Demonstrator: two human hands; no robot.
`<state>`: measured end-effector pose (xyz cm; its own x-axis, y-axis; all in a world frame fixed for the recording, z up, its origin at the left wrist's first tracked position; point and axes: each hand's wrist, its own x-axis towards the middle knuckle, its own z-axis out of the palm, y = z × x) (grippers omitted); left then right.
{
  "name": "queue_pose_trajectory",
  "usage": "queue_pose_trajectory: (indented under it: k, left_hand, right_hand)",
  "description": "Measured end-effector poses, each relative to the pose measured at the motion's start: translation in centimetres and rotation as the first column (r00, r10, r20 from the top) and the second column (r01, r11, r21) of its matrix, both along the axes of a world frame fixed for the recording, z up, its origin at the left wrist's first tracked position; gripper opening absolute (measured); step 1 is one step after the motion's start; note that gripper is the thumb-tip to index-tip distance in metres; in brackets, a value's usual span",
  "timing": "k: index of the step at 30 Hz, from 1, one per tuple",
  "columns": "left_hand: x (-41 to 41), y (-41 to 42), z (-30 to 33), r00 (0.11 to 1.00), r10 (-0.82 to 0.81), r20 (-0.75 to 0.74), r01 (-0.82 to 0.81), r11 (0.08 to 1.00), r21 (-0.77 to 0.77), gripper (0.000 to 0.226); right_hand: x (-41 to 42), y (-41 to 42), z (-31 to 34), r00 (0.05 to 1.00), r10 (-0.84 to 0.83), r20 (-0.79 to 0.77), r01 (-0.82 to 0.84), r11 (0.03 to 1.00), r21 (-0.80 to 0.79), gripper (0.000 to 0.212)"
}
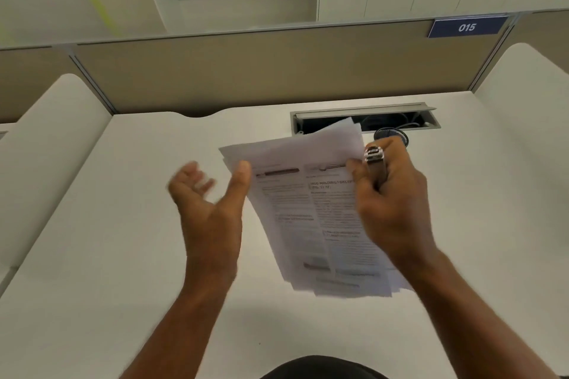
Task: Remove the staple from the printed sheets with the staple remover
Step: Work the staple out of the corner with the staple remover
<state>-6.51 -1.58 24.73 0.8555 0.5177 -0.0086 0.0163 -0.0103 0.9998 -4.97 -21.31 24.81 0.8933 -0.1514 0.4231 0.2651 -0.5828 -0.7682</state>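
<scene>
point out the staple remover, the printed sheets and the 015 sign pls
staple remover [375,160]: head view, on its metal end above the right hand's fist.
printed sheets [311,212]: head view, on the middle of the top page's text.
015 sign [467,27]: head view, on the white digits of the blue plate.

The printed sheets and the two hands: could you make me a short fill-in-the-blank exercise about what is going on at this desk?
1. The staple remover is gripped in the person's ____ hand.
2. The left hand is ____, with its fingers spread and holding nothing.
3. The blue sign on the partition reads ____.
4. The printed sheets are held above the white ____.

Missing words: right; open; 015; desk
</scene>
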Motion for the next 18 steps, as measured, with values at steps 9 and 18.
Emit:
queue_pose_trajectory:
  k: [9,18]
  left_hand:
    - [4.3,3.9,2.9,0.701,-0.578,-0.418,0.707,0.487,0.513,0.016]
    - [4.1,3.0,0.6,0.619,-0.678,-0.396,0.761,0.642,0.09,0.014]
  right_hand:
    - [3.4,-2.6,2.5,0.924,0.234,-0.301,-0.268,0.96,-0.076,0.022]
    - [5.4,-2.7,2.2,0.942,0.201,-0.267,-0.224,0.973,-0.059,0.01]
